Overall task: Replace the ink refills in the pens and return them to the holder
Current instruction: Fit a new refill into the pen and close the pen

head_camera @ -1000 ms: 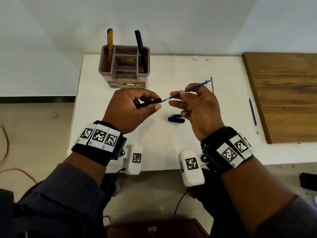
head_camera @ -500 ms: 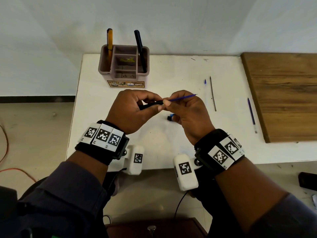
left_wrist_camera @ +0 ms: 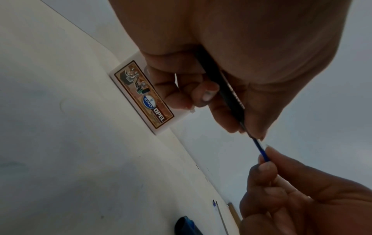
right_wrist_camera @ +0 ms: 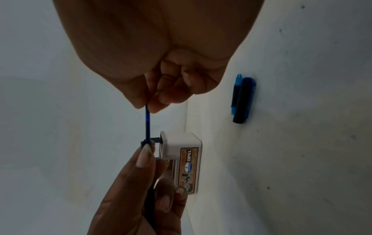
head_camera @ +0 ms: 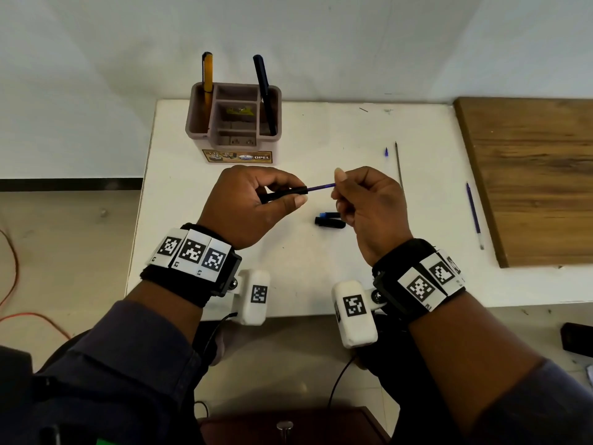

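My left hand grips a black pen barrel level above the white table. My right hand pinches a blue refill whose left end sits inside the barrel's mouth. The left wrist view shows the barrel between thumb and fingers and the refill leading to the right fingertips. The right wrist view has the refill running from the pinch into the barrel end. A black cap and a blue pen part lie together on the table under my right hand. The brown holder stands at the back.
The holder keeps a yellow pen at its left and a dark pen at its right. Two loose refills lie right of my hands, and another blue refill lies beside a wooden board. The table's front edge is near my wrists.
The hands closed together as the refill slid deeper into the barrel, then drew slightly apart; less blue refill shows than a second ago.
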Demonstrator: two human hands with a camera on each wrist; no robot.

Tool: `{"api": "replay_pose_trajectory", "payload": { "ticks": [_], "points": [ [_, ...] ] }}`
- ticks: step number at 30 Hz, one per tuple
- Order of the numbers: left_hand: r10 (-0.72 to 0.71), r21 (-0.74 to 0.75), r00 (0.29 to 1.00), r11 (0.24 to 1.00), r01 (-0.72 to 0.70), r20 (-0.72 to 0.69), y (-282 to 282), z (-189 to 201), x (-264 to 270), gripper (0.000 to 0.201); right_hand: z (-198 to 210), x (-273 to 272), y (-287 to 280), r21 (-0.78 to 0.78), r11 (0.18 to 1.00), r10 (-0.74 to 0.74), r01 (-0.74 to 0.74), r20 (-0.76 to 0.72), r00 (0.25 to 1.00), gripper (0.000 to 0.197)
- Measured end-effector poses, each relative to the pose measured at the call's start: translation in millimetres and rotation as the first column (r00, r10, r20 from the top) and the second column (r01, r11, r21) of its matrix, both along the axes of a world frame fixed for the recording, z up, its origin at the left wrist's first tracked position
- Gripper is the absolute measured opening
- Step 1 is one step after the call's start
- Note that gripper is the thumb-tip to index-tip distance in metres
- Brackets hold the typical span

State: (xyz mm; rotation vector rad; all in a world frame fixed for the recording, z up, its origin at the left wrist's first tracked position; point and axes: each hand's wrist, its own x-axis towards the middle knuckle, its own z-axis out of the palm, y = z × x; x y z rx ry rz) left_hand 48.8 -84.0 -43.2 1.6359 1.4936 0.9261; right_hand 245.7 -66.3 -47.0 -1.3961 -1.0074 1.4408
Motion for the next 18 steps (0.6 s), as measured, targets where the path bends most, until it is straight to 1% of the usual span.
{"api": "replay_pose_trajectory", "payload": {
  "ticks": [3, 6, 10, 12, 14, 16, 18],
  "points": [
    [-0.003, -0.004, 1.000, 1.000, 0.003, -0.009, 0.5, -2.2, -0.9, 0.011, -0.3, -1.9, -0.8, 0.012, 1.000, 0.026, -0.027, 0.033, 0.999, 0.025],
    [-0.015, 0.007, 1.000, 1.000, 0.015, -0.002, 0.9, -4.2, -0.9, 0.018, -1.2, 0.5, 0.9, 0.018, 0.998, 0.052, -0.053, 0.052, 0.997, 0.023],
    [-0.030, -0.008, 0.999, 1.000, 0.030, 0.021, 1.6, -7.3, 2.2, 0.013, 0.0, 4.5, 4.1, 0.035, 0.991, 0.126, -0.131, 0.121, 0.985, 0.022],
    [-0.035, -0.002, 0.999, 0.999, 0.035, 0.021, 1.6, -8.1, 2.9, 0.012, 1.7, 9.2, 7.2, 0.019, 0.989, 0.144, -0.149, 0.144, 0.979, 0.028],
    [-0.042, 0.014, 0.999, 0.999, 0.041, 0.007, 1.5, -7.4, 2.8, 0.011, 0.7, 17.0, 12.3, -0.014, 0.993, 0.121, -0.121, 0.149, 0.981, 0.036],
    [-0.042, 0.021, 0.999, 0.999, 0.041, 0.007, 1.3, -6.7, 2.5, 0.010, -4.0, 25.5, 17.0, -0.027, 0.995, 0.101, -0.097, 0.227, 0.969, 0.036],
    [-0.043, 0.025, 0.999, 0.999, 0.043, 0.010, 1.3, -6.1, 2.8, 0.010, -12.0, 31.4, 20.1, -0.016, 0.995, 0.098, -0.099, 0.373, 0.923, 0.027]
  ]
}}
